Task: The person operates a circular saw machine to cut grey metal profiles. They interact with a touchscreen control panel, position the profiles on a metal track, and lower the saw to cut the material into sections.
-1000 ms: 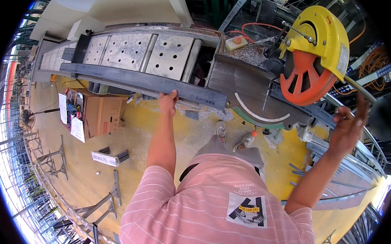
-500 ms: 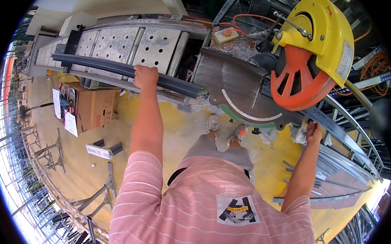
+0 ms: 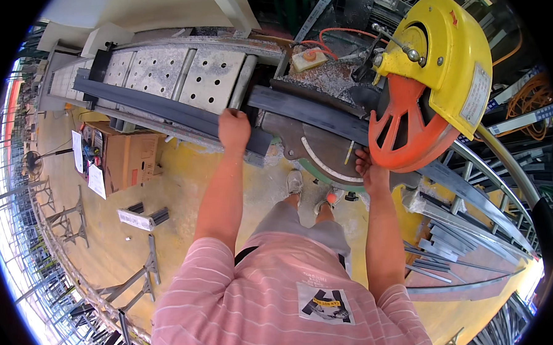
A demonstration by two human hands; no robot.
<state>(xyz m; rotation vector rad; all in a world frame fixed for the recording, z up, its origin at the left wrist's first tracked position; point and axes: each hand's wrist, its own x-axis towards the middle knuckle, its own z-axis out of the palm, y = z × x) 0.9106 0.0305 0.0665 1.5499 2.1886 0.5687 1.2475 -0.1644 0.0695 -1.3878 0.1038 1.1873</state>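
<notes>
A long dark metal channel (image 3: 162, 106) lies across a perforated grey saw bench (image 3: 161, 69) and runs under the mitre saw. My left hand (image 3: 233, 129) grips the channel's near edge, just left of the saw base. My right hand (image 3: 369, 171) rests on the front of the round saw table (image 3: 316, 155), close under the orange blade guard (image 3: 404, 136); what its fingers hold is hidden. The yellow saw hood (image 3: 450, 54) stands raised above the channel.
An open cardboard box (image 3: 124, 157) with papers sits on the yellow floor at left, a small white box (image 3: 136, 218) nearby. Metal stands (image 3: 133, 274) line the lower left. Bundled steel profiles (image 3: 464, 226) lie at right. An orange cable and switch box (image 3: 308, 57) sit behind the saw.
My right hand dropped from the raised position at right onto the front of the saw table. My left hand kept hold of the channel. My view moved closer over the saw.
</notes>
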